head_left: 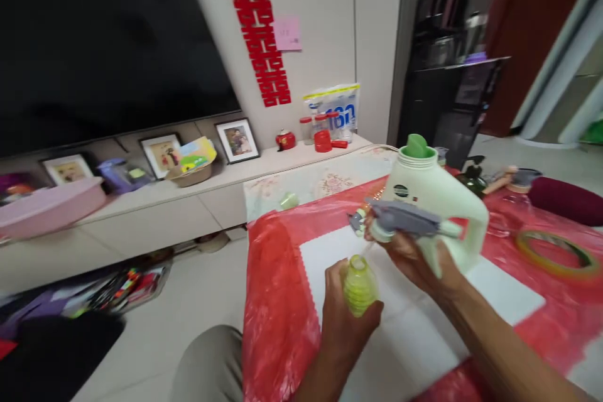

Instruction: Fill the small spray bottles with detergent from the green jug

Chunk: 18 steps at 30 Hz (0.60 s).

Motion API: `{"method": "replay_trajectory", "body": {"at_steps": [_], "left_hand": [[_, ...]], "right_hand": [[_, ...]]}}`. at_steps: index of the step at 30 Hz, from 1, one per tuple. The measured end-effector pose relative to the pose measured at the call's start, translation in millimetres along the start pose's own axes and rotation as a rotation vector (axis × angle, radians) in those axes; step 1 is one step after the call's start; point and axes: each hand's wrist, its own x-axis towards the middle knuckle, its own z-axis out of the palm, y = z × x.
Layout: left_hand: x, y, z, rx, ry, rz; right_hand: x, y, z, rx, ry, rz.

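My left hand (335,317) is wrapped round a ribbed, translucent yellow-green bottle (360,292), upright with its mouth uncovered. Close above and to the right, my right hand (421,264) grips a grey trigger spray head (407,217) with a pale collar. The spray head is apart from the bottle, and a thin tube seems to hang below it, though blurred. Just behind my right hand stands a large pale green jug (412,179) with a handle; a green funnel-like piece (417,146) sits in its neck.
A white sheet (400,352) lies over red plastic (277,301) on the table. To the right are a tape roll (558,254) and a dark red cylindrical thing (565,201). Behind, a low cabinet (202,188) carries framed photos (238,140) and red-lidded jars (321,125).
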Motion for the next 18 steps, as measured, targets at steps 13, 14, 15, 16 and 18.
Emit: {"method": "replay_trajectory", "body": {"at_steps": [13, 14, 15, 16, 18], "left_hand": [[-2, 0, -1.0, -0.048, 0.187, -0.101], [-1, -1, -2.4, -0.040, 0.244, -0.095], [0, -3, -4.5, -0.035, 0.297, -0.088], [1, -4, -7.3, -0.035, 0.343, -0.084], [4, -7, -13.5, -0.046, 0.399, -0.086]], "right_hand": [[2, -24, -37, -0.374, 0.229, -0.228], [2, -18, -34, -0.393, 0.210, -0.203], [1, -12, -30, -0.424, 0.176, -0.180], [1, -6, -26, -0.465, 0.136, -0.164], [1, 4, -20, -0.556, 0.043, -0.138]]}}
